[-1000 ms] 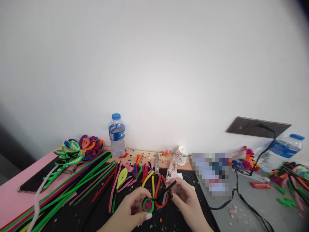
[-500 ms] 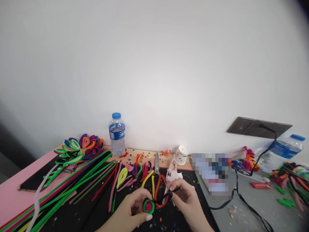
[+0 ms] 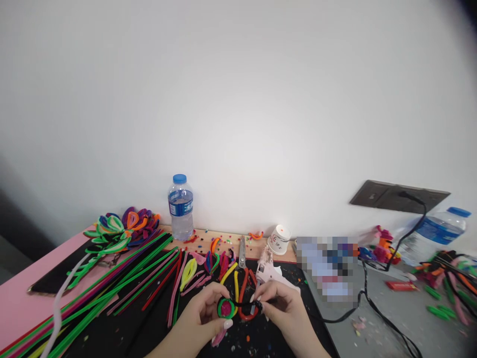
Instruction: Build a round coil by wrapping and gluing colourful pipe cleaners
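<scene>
In my left hand point(image 3: 208, 315) is a small green coil with a pink centre point(image 3: 225, 309), apparently wound from pipe cleaner. Thumb and fingers close round its edge, and a bit of pink hangs below the thumb. My right hand point(image 3: 279, 311) pinches a black fuzzy strip point(image 3: 244, 304), probably a pipe cleaner, with a dark knot at the fingertips. The strip runs across to the coil; whether it is fastened there I cannot tell. Just beyond, scissors point(image 3: 242, 258) with red-orange handles lie on a black mat point(image 3: 149, 325). A pale pink glue gun point(image 3: 271, 273) rests behind my right hand.
Long pipe cleaners point(image 3: 126, 278) fan out at left beside pipe-cleaner flowers point(image 3: 124, 226). A water bottle point(image 3: 181, 209) and a white paper cup point(image 3: 279, 240) stand by the wall. Black cables point(image 3: 365, 283) cross the grey surface at right, near a second bottle point(image 3: 439, 231).
My right hand has moved slightly left, bringing the black knot nearer the coil. The coil has tilted and shifted a little left and up, and a pink piece shows under my left thumb.
</scene>
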The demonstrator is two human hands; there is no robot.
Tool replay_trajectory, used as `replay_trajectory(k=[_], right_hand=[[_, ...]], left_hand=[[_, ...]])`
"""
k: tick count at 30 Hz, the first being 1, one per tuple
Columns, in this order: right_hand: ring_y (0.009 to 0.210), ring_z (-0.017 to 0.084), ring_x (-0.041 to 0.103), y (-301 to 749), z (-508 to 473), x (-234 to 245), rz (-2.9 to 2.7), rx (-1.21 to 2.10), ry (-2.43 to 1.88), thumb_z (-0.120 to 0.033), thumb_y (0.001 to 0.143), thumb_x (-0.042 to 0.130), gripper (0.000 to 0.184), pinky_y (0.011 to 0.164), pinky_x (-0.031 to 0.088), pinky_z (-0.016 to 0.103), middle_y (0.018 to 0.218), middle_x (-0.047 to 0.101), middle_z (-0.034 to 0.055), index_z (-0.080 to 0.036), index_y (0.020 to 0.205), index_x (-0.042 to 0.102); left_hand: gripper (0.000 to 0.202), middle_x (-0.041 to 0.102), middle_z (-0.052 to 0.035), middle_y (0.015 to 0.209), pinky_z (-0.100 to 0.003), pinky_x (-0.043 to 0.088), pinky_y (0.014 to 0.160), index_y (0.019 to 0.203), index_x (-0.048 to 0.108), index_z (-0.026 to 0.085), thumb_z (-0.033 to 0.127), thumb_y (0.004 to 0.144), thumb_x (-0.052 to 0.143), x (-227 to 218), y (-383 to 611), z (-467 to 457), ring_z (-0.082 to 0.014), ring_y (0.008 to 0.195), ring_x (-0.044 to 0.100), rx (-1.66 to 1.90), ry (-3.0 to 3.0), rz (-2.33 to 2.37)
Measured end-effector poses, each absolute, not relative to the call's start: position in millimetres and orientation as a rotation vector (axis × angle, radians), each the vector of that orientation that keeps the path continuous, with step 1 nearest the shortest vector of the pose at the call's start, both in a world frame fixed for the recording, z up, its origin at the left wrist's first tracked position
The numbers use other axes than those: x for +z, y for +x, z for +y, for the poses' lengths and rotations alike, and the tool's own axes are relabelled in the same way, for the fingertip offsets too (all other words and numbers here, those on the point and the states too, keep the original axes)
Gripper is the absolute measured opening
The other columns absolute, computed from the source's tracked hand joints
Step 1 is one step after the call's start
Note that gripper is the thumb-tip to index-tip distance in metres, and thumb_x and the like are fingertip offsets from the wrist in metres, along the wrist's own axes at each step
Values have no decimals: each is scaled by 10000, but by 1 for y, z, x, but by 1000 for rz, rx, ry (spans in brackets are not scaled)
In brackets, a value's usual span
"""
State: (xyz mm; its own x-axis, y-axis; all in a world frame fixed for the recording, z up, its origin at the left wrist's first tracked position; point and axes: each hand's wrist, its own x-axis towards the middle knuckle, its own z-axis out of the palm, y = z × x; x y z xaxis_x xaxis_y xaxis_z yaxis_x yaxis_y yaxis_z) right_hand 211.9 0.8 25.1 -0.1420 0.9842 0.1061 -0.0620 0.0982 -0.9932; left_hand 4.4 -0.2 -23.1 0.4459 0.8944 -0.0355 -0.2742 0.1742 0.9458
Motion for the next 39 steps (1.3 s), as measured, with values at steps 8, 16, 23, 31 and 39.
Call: replay_trajectory(k=[8,16,23,31,39], right_hand=[[705,169,657,210,0,20,-1312,1318,-973,-241,658,807,132,675,499,270,741,728,53,-188,612,694],[763,178,695,206,-2,19,-1264,1415,-923,-213,664,804,144,720,514,281,786,758,54,-191,616,670],[828,209,703,203,-7,25,-1273,1444,-990,-237,679,790,189,750,516,302,817,766,76,-186,609,623],[740,191,700,203,-7,22,-1255,1440,-1011,-271,674,791,222,631,508,262,826,769,86,-180,616,597],[586,158,659,205,-4,20,-1222,1389,-1045,-306,665,792,254,492,451,231,779,769,83,-176,620,578]], left_hand=[[306,500,56,700,-175,328,475,908,541,212,284,696,749,-25,3,0,-65,542,403,981,1069,749],[298,503,46,711,-197,332,516,911,541,216,283,700,741,-27,1,2,-87,583,429,984,1102,788],[292,500,51,697,-204,327,532,904,541,220,289,699,737,-23,2,2,-95,590,423,992,1104,784],[286,511,47,729,-200,352,550,902,543,222,278,700,737,-26,1,3,-98,622,445,985,1089,763],[292,476,67,707,-185,346,444,927,527,219,296,722,721,-29,4,-1,-50,468,431,948,1107,754]])
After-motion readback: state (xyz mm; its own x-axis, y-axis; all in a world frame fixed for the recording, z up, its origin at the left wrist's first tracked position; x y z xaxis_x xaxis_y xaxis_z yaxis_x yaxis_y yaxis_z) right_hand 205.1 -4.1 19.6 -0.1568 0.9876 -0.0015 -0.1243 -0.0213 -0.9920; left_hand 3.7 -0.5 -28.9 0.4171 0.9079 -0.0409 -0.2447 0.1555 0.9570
